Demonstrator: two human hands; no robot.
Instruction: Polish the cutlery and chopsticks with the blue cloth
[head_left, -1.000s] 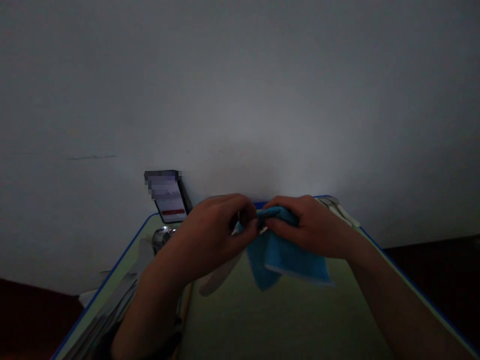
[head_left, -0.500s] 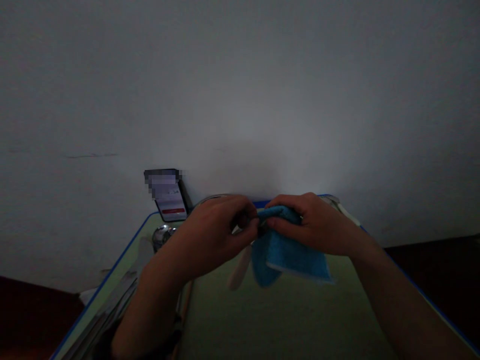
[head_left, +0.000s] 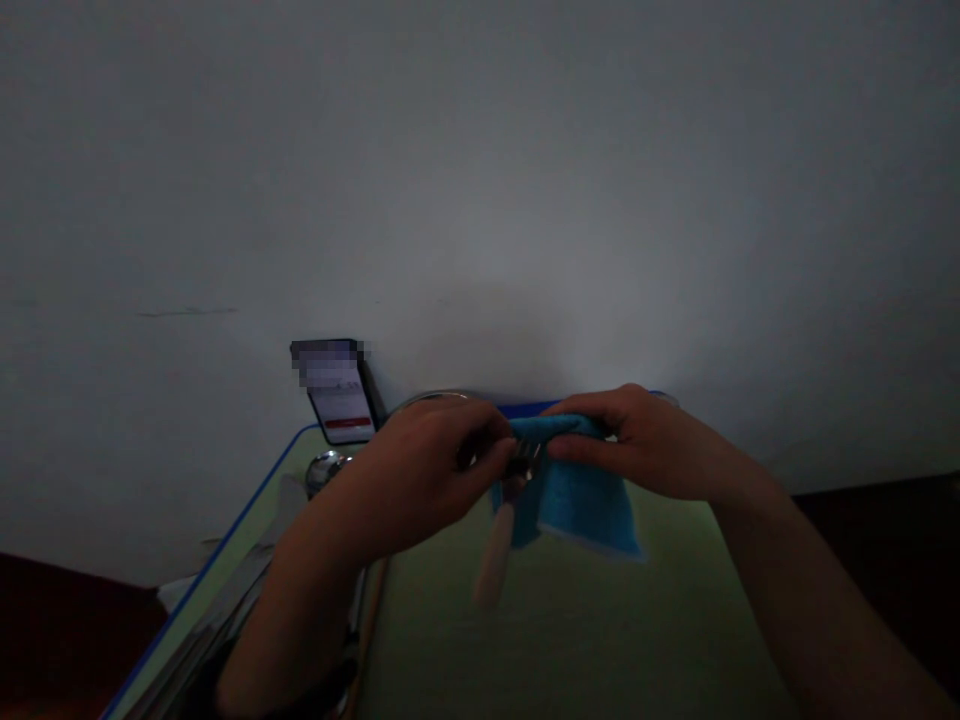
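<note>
My right hand (head_left: 649, 450) is closed on a blue cloth (head_left: 581, 500) that hangs down from its fingers over the green table (head_left: 570, 640). My left hand (head_left: 420, 480) is closed in a pinch on a utensil with a pale handle (head_left: 491, 555). The handle points down toward me, and its metal end (head_left: 523, 462) sits against the cloth between the two hands. The scene is dim and the utensil's end is hard to make out.
A phone (head_left: 339, 395) leans against the white wall at the table's back left. A shiny round metal object (head_left: 324, 470) stands below it. More metal utensils (head_left: 225, 620) lie at the left edge. The table has a blue rim (head_left: 247, 500).
The pale handle has swung from slanting out left to pointing down toward me. My right hand has moved a little to the right with the cloth.
</note>
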